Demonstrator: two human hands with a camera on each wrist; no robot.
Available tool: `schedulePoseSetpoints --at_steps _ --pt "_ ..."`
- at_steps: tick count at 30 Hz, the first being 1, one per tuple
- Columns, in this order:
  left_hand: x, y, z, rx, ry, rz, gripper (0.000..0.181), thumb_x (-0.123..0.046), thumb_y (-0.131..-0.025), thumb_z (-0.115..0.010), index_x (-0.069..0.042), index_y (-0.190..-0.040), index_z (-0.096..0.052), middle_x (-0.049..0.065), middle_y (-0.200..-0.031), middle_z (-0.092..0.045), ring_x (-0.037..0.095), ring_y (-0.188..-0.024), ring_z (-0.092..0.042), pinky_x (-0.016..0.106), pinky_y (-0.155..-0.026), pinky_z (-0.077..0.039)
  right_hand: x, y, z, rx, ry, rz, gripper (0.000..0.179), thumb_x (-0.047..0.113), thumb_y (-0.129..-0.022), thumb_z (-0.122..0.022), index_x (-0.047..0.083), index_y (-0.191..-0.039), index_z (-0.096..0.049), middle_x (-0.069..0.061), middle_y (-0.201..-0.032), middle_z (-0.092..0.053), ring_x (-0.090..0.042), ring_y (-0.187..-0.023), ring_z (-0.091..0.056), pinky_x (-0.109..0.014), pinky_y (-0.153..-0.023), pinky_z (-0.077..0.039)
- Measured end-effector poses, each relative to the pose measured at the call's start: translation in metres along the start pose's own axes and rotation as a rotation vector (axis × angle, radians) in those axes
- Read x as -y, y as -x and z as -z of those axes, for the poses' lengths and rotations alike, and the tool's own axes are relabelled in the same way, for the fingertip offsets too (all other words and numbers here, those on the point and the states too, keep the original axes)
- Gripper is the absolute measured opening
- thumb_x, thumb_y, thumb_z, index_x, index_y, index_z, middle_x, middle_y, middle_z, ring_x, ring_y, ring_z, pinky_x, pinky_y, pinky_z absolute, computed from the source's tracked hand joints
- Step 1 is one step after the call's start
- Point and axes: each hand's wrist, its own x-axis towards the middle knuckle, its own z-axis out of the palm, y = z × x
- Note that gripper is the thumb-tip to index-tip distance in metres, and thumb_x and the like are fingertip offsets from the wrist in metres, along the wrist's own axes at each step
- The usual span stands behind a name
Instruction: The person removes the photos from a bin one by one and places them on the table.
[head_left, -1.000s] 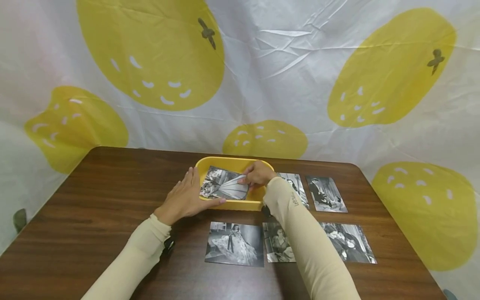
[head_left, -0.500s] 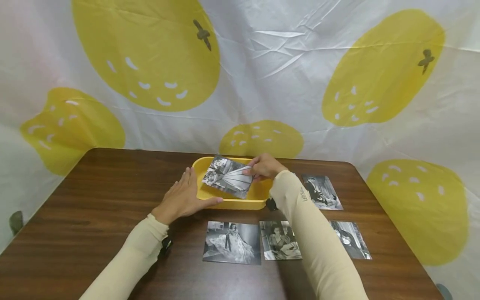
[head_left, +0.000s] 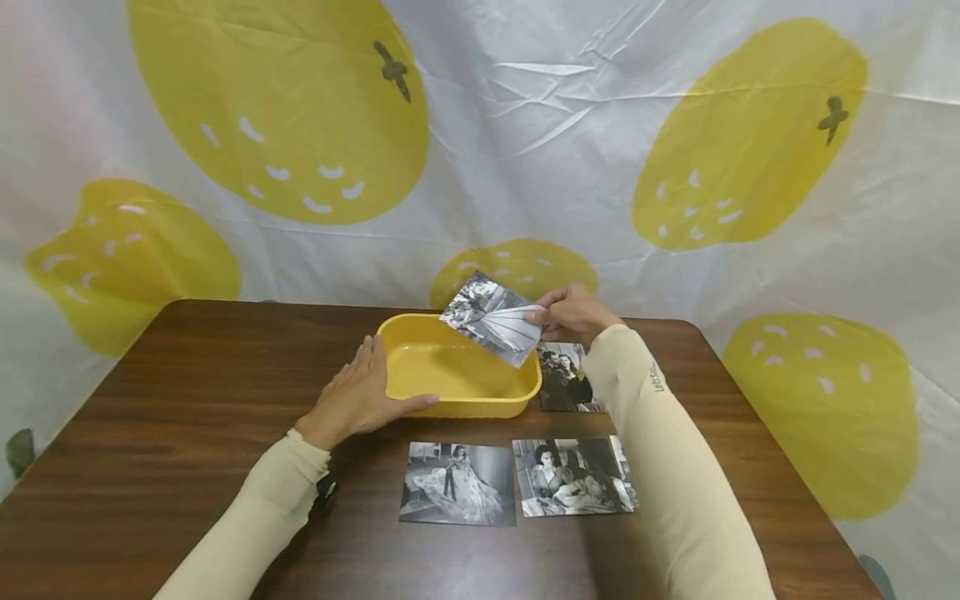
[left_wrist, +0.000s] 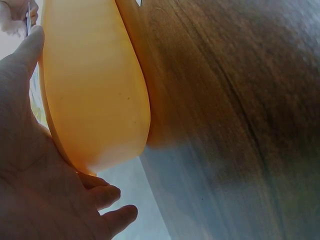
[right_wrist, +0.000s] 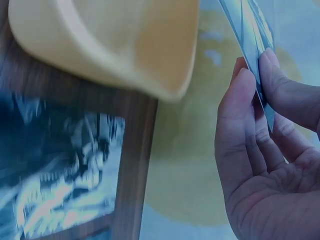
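Observation:
My right hand (head_left: pixel 573 312) pinches a black-and-white photograph (head_left: pixel 491 319) by its right edge, thumb on the picture side. The print hangs tilted above the right back part of a yellow plastic tray (head_left: pixel 442 375). In the right wrist view the photograph (right_wrist: pixel 245 30) is seen nearly edge-on between thumb and fingers. My left hand (head_left: pixel 352 396) rests on the tray's left end, fingers extended and thumb along the front rim. From the left wrist, the palm lies against the tray wall (left_wrist: pixel 95 90). The visible tray floor shows no prints.
On the brown table (head_left: pixel 247 392) in front of the tray lie two photographs, one of a wide gown (head_left: pixel 459 485) and one of a seated figure (head_left: pixel 566 479). Another photograph (head_left: pixel 562 379) lies right of the tray. My right sleeve (head_left: pixel 675 450) covers the area beyond. A lemon-print cloth (head_left: pixel 525 183) hangs behind.
My right hand has lifted the photograph out of the tray, up and to the right. My left hand has stayed on the tray. The right arm now covers the rightmost photographs.

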Motion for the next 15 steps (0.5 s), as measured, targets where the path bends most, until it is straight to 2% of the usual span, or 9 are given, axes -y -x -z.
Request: schedulePoseSetpoints --at_steps 3,7,10,15 --pt "0.000 0.000 0.000 0.003 0.006 -0.004 0.133 -0.089 -0.066 -0.043 0.003 -0.149 0.002 0.023 -0.155 0.000 0.037 -0.142 -0.010 0.056 -0.110 -0.019 -0.005 0.004 0.017 -0.021 -0.045 -0.013 0.034 0.005 -0.086 -0.069 -0.009 -0.115 -0.059 -0.006 -0.069 -0.065 -0.012 -0.054 -0.057 -0.024 -0.054 -0.053" --pt "0.001 0.000 0.000 0.004 0.002 -0.008 0.133 -0.089 -0.066 -0.043 0.004 -0.149 0.002 0.024 -0.155 0.000 0.038 -0.142 -0.010 0.056 -0.111 -0.019 -0.015 0.012 0.042 -0.079 -0.014 -0.024 0.033 0.010 -0.086 -0.069 -0.007 -0.113 -0.058 -0.003 -0.069 -0.063 -0.011 -0.052 -0.056 -0.023 -0.054 -0.053" --pt "0.001 0.000 0.000 0.001 -0.001 -0.011 0.133 -0.089 -0.066 -0.043 0.004 -0.149 0.002 0.024 -0.155 0.000 0.038 -0.142 -0.010 0.056 -0.111 -0.019 -0.025 0.019 0.061 -0.134 0.019 -0.031 0.033 0.014 -0.086 -0.070 -0.005 -0.111 -0.058 -0.002 -0.076 -0.058 -0.009 -0.054 -0.057 -0.025 -0.061 -0.055" --pt "0.002 0.000 0.000 -0.004 -0.001 -0.014 0.133 -0.089 -0.066 -0.043 0.004 -0.149 0.002 0.024 -0.155 0.001 0.038 -0.142 -0.009 0.056 -0.111 -0.018 -0.045 0.032 0.087 -0.191 -0.025 0.004 0.023 0.007 -0.087 -0.067 -0.006 -0.103 -0.057 -0.002 -0.081 -0.055 -0.008 -0.060 -0.058 -0.026 -0.070 -0.056"
